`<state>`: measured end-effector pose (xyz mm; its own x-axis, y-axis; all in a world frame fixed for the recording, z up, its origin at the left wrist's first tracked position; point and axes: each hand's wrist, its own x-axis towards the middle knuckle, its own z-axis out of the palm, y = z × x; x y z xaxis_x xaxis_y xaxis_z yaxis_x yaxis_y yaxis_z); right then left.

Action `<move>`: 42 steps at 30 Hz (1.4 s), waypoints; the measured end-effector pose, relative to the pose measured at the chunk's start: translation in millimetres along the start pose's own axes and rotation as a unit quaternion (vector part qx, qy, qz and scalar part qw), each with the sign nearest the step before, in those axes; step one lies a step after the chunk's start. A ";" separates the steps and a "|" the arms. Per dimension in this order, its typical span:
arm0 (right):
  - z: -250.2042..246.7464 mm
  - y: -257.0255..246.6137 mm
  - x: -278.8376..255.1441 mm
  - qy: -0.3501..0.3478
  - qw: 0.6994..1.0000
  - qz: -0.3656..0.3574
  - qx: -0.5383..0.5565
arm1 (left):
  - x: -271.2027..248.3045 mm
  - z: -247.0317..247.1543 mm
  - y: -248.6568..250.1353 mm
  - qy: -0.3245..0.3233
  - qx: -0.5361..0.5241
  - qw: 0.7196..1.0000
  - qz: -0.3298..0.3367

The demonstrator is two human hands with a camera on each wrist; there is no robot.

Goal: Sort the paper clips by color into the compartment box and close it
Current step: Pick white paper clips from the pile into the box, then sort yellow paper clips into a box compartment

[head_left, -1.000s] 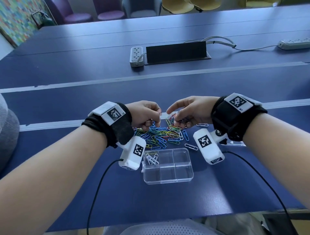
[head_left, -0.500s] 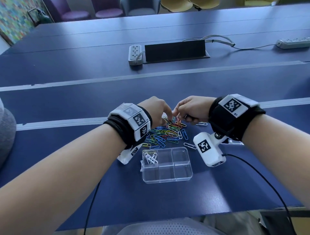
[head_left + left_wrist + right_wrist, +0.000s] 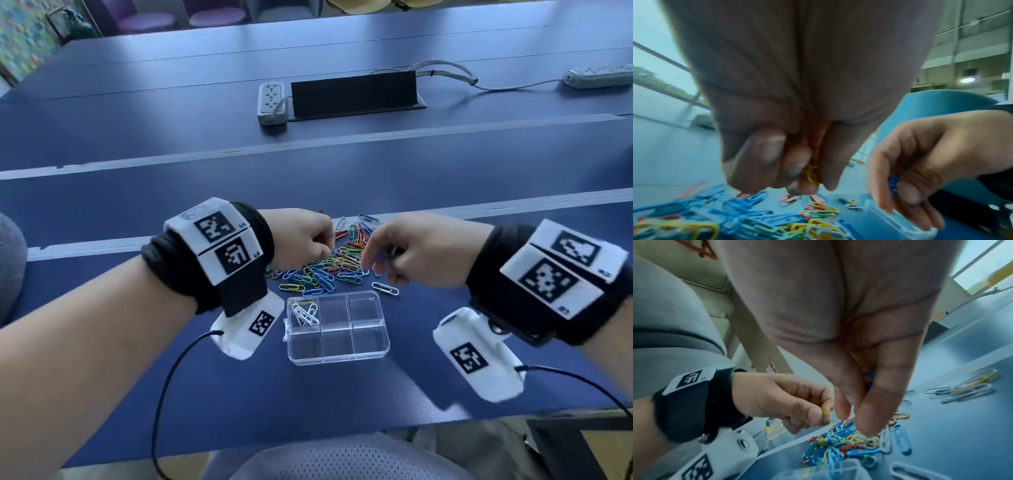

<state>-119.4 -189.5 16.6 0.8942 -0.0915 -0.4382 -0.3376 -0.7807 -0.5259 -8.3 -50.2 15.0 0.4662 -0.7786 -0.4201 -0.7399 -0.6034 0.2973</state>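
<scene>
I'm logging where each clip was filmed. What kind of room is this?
Most likely a meeting or conference room: a long blue table with a built-in black cable hatch, power strips lying on it, and upholstered chairs lined along the far side.

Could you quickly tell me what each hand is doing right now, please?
Left hand: fingers curled, pinching a yellow paper clip.
Right hand: fingers curled, holding a blue paper clip.
</scene>
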 end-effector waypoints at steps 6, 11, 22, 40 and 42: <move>9.9 -18.6 -20.4 0.034 0.997 -0.028 -0.064 | -28.4 4.6 25.0 -0.027 0.044 0.997 0.064; 17.6 -26.8 -20.5 0.058 0.991 -0.034 -0.118 | -34.3 15.6 40.2 0.002 0.098 0.991 0.091; 24.8 -22.9 -17.6 0.048 0.995 -0.011 -0.092 | -31.1 23.4 30.7 0.022 0.082 0.993 0.085; 8.8 3.7 -1.8 0.044 0.984 0.034 -0.172 | -20.0 0.7 -50.2 0.107 0.033 0.992 -0.051; 12.3 4.6 2.3 0.032 0.984 0.031 -0.171 | -16.9 2.1 -57.0 0.104 0.039 0.992 -0.064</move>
<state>-122.4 -185.7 4.2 0.8952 -0.1757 -0.4095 -0.2829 -0.9341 -0.2178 24.9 -2.3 3.3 0.6425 -0.7205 -0.2610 -0.6999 -0.6904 0.1830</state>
